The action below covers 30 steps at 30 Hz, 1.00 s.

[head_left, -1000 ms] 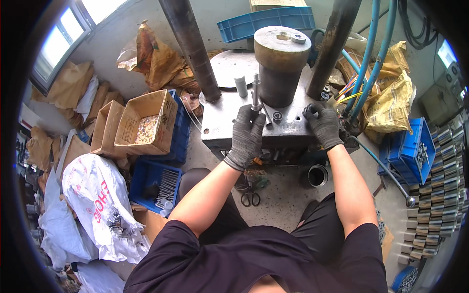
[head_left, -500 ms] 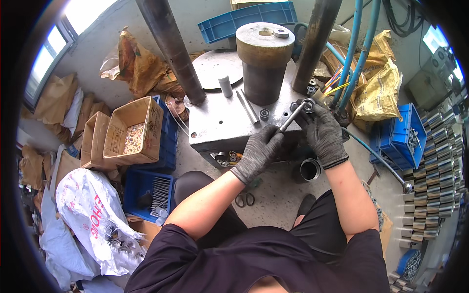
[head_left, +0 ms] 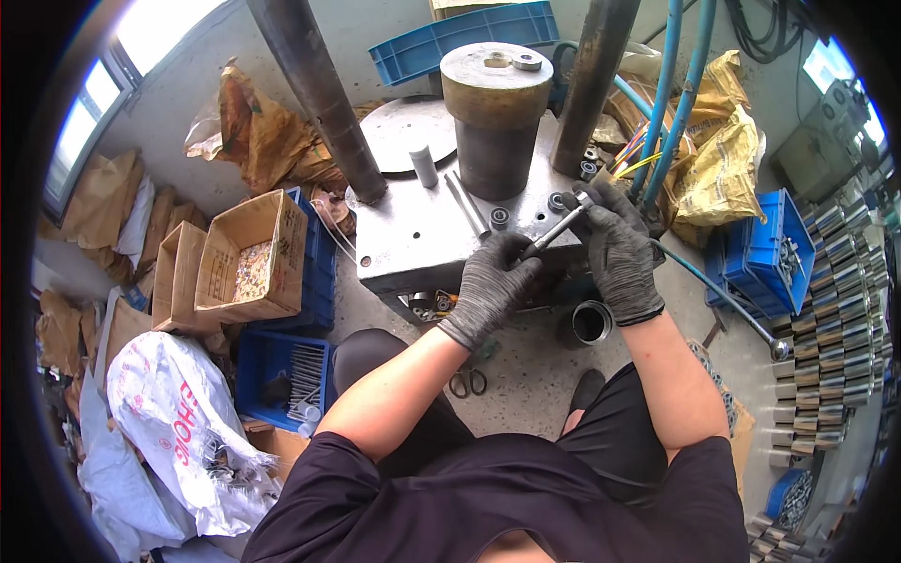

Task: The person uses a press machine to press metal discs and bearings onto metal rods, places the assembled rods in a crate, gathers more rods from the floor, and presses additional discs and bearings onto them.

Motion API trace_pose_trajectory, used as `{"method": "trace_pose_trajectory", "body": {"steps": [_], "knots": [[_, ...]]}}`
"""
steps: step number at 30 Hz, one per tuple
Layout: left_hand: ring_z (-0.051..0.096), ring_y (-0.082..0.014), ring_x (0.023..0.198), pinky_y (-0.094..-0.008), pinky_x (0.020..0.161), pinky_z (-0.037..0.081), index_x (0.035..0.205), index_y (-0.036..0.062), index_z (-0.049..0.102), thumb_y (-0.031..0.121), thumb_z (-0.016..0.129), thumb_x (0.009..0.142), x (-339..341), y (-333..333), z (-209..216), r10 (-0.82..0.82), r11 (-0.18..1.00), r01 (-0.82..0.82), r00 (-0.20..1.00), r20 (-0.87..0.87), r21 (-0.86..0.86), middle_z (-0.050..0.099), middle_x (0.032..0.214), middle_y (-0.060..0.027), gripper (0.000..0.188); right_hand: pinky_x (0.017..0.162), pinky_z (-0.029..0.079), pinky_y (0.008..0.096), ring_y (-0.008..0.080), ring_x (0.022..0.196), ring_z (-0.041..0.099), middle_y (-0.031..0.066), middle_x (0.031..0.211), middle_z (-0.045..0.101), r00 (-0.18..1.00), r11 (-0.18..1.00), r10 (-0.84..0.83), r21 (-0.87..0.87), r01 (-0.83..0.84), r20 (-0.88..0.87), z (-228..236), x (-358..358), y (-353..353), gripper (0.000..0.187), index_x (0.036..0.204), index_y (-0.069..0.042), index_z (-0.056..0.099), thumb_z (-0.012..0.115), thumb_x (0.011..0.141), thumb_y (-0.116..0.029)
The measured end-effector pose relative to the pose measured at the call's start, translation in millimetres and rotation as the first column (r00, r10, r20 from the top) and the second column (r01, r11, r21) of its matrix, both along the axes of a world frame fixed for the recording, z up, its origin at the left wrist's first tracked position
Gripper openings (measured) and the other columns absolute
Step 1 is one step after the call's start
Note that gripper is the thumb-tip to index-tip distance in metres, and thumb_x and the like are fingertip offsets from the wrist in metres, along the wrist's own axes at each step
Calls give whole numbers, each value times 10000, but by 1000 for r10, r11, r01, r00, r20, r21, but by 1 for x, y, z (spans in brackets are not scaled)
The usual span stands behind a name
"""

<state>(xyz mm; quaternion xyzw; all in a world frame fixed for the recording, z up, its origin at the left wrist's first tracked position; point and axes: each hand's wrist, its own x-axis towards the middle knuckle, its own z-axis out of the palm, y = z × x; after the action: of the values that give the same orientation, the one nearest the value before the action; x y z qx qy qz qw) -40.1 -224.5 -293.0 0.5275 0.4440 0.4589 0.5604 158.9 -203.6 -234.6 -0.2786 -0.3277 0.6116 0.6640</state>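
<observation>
A slim metal rod (head_left: 560, 228) slants between my gloved hands above the front edge of the steel press table (head_left: 399, 255). My left hand (head_left: 486, 293) is closed around the rod's lower end. At its upper end, my right hand (head_left: 621, 267) has its fingers closed about a small metal ring-shaped part (head_left: 584, 200), seen nearly edge-on; the fingers partly hide how the two meet. Close by on the table are a bearing (head_left: 499, 218), another bearing (head_left: 556, 202) beside my right fingers, a lying steel bar (head_left: 466, 204) and an upright grey cylinder (head_left: 423, 167).
A thick steel column (head_left: 497, 155) stands between two posts, with a ring (head_left: 527, 61) on top. Blue hoses (head_left: 664, 113) hang at right. Cardboard boxes (head_left: 249, 258) and a blue crate (head_left: 282, 375) sit at left. Stacked metal sleeves (head_left: 826, 347) line the right.
The ring-shaped part at the rod's end has turned from showing its open face to nearly edge-on. My view has shifted slightly, so the table appears farther left.
</observation>
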Motion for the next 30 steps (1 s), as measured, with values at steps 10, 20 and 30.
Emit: {"method": "trace_pose_trajectory", "body": {"steps": [10,20,30], "knots": [[665,-141,961,-316,868,556,1175,15,682,71,796,922,8,-4,-1,86,965,-72,995,-44,251,706,1036,-65,283,715,601,285,140,828,721,52,1001,733,887,930,350,-228,-289,303,1,-8,-18,363,1242,-34,674,728,1008,-306],[696,-232,989,-333,894,563,1206,-1,683,-28,745,891,27,-13,-10,-98,844,264,932,-349,467,670,1146,-127,322,798,563,306,114,879,685,22,975,761,544,907,409,-263,-329,733,-25,89,-32,376,1173,-54,757,668,1059,-401],[613,-382,1140,-487,1022,472,1020,8,688,120,687,976,23,15,-28,294,659,221,804,-517,719,671,1190,-171,119,523,478,322,168,607,624,54,768,629,685,668,7,-513,539,728,-208,347,-226,347,999,-60,673,659,1031,-405]]}}
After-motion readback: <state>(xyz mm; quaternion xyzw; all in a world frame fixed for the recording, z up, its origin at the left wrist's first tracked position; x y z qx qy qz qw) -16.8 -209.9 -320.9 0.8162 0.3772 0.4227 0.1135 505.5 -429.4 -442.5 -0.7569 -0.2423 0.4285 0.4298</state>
